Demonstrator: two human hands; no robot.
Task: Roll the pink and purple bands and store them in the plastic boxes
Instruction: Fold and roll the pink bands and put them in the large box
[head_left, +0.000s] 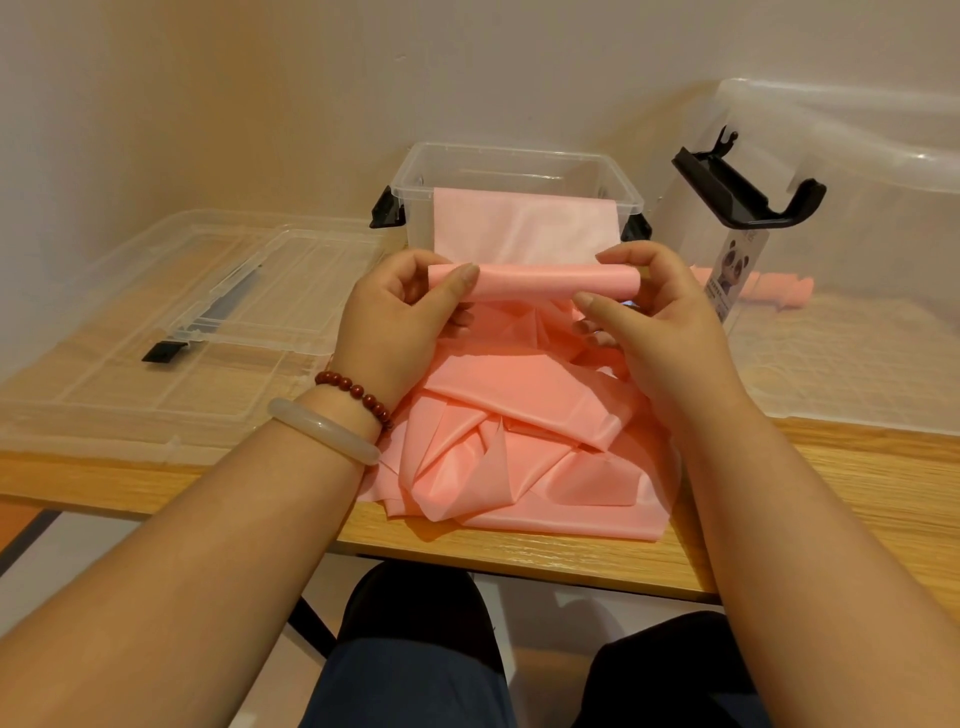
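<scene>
Pink band (519, 441): mostly a loose, crumpled heap at the middle of the counter's (571, 561) front edge. Its far end is a slim roll, held just in front of the open plastic box (415, 171) at the back edge. Left hand (400, 312) pinches the roll's left end, right hand (654, 312) the right end. Fingers (460, 280) curled narrow round it, thumbs on top. A flat pale stretch rises at the box's front wall; inside or draped over, can't tell. Material reads thin, light, limp and slick-looking, so it will likely telescope or spring loose. Best hold: both roll ends, even tension, feed from the heap. Second box (857, 208) at right edge, a pink roll (779, 288) by it. Lid (171, 312) lies at left. No purple band seen.
</scene>
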